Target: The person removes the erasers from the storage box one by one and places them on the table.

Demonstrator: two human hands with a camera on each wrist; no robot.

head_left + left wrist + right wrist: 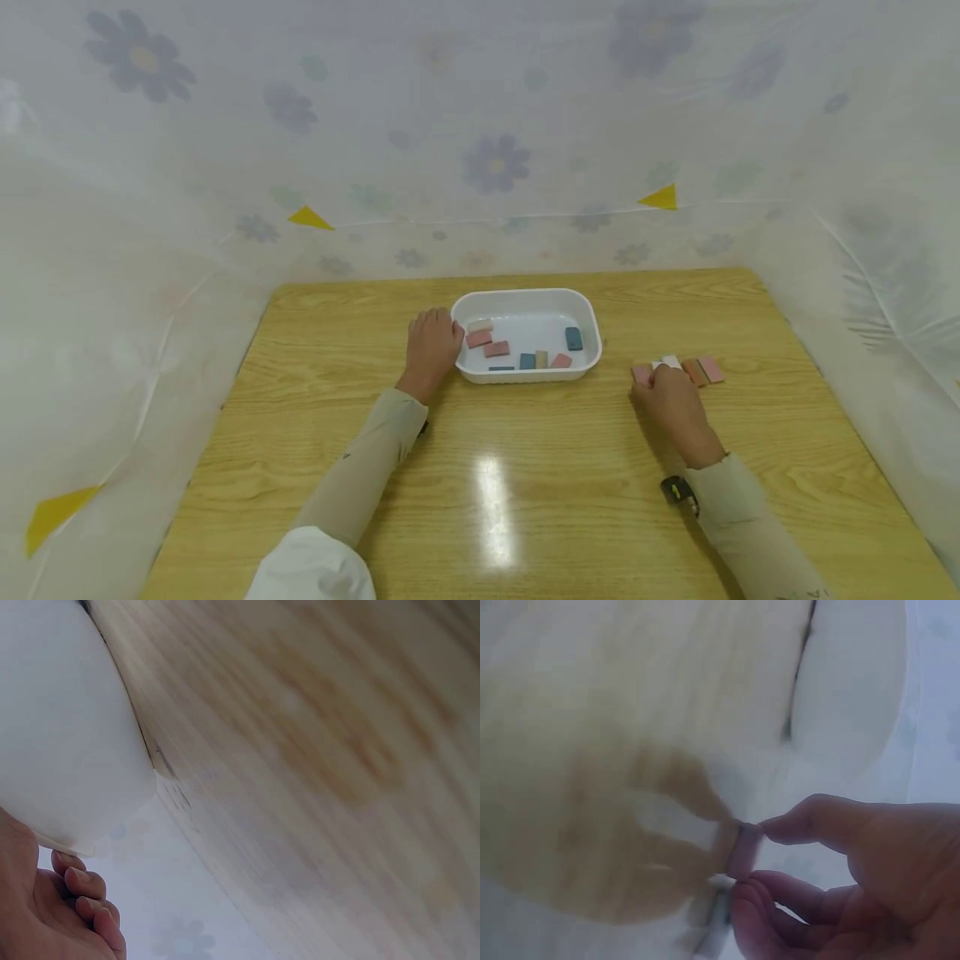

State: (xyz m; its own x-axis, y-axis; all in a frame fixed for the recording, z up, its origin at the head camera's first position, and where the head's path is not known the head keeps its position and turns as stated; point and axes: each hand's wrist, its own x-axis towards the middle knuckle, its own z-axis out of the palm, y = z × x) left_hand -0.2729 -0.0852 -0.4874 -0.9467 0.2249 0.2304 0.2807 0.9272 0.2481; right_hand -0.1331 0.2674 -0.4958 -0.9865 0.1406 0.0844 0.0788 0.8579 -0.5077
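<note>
My left hand [433, 346] holds the left end of a white plastic basin [527, 376]. In the left wrist view, the curled fingers [84, 883] come up against the rim of the basin [67, 712]. Over to the right, my right hand [675, 408] is at a short row of small flat blocks on the table. Its thumb and fingertips pinch a pink block [744, 851], with a greyish block [714, 919] close beside it. Along the row show a white block [670, 362], an orange block [694, 372] and a pink one at the right end; the hand partly covers the row.
Inside the basin lie several loose blocks, among them a blue block [573, 338], a pink block [496, 349] and a cream block [480, 325]. The wooden table [570, 483] meets a flowered sheet [450, 125] at its back and sides, with yellow triangles stuck on it.
</note>
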